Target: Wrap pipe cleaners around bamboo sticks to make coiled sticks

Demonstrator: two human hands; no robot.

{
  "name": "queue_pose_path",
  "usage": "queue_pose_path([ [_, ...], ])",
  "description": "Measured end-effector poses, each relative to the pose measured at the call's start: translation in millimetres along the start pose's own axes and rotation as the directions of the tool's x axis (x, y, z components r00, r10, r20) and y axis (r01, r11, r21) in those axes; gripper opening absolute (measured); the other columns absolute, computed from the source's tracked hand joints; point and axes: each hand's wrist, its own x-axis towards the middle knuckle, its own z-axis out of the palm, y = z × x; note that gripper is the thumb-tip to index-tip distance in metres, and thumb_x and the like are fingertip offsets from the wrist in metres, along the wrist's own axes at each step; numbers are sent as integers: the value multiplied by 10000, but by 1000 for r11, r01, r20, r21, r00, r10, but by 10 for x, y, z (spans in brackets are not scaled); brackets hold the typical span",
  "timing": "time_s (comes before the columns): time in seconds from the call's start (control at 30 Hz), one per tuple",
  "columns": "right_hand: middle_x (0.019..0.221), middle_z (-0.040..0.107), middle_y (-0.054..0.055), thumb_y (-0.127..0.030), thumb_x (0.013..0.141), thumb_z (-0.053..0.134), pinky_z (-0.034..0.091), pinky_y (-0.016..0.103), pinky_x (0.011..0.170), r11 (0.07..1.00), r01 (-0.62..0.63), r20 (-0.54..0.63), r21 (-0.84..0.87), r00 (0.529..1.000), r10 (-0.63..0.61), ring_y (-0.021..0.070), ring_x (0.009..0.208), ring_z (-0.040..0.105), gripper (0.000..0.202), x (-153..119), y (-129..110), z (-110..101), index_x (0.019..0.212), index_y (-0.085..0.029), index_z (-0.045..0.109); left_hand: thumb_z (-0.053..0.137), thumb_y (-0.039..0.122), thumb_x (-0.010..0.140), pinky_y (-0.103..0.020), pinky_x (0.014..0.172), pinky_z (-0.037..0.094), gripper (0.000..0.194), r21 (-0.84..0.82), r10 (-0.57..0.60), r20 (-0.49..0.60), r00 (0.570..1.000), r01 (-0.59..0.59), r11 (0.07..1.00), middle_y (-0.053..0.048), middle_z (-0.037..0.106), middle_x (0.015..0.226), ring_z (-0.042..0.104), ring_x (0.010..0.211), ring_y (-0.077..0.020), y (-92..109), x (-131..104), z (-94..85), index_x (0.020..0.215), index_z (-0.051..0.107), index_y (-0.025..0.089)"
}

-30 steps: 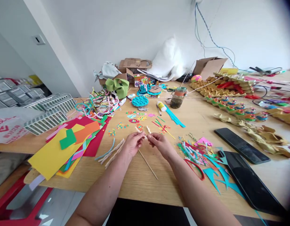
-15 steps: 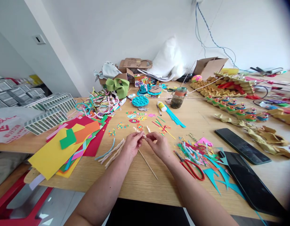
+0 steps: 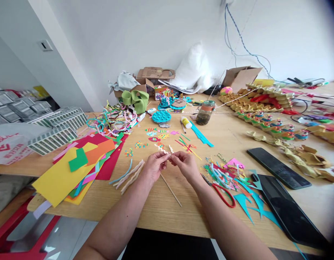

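Holding a white twisted strip (image 3: 166, 152) between the fingers of left hand (image 3: 153, 167) and right hand (image 3: 186, 167), with thumbs and forefingers pinched narrow and fingertips almost meeting. Held just past the far end of the wooden stick (image 3: 171, 190), over the surface (image 3: 154, 213). Left of the wooden stick: pale fuzzy strips (image 3: 134, 176), a blue strip (image 3: 127, 172) and, further out, coloured sheets (image 3: 58, 177). Right of the wooden stick: red-handled scissors (image 3: 214, 186) near paper scraps (image 3: 221, 173). Beyond the wooden stick: paper fish (image 3: 154, 139), a glue bottle (image 3: 186, 122) and a jar (image 3: 205, 115).
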Motion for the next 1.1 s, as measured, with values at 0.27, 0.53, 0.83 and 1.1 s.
queue_pose_path([
  [0.27,616,609,31,-462,695,623,437,261,545,988,-37,30,149,999,33,125,552,542,316,1,-13,-3,707,-148,592,774,296,560,-173,415,275,258,-12,3,-56,998,-4,1000,21,548,604,432,459,-26,2,-1,12,676,627,119],
  [0.53,700,631,41,-329,778,574,450,272,602,961,229,-44,-154,970,-238,143,617,561,162,-47,-51,31,772,-170,609,787,317,533,-171,407,262,300,-44,-32,-92,995,28,999,23,527,577,423,449,-27,16,3,12,664,614,111],
  [0.83,712,628,36,-284,818,529,438,264,613,931,287,40,-227,958,-285,146,638,564,138,-52,-45,21,787,-171,600,760,363,564,-187,406,263,311,63,29,-68,997,-24,998,38,483,524,394,427,-36,-30,11,-3,624,573,121],
  [1.1,711,584,21,-230,856,448,398,253,613,865,346,129,-362,938,-321,140,640,533,124,-51,-33,-16,792,-186,545,755,387,553,-189,401,256,324,117,57,-76,995,-48,992,39,465,505,375,424,-38,-49,4,16,621,582,121],
])
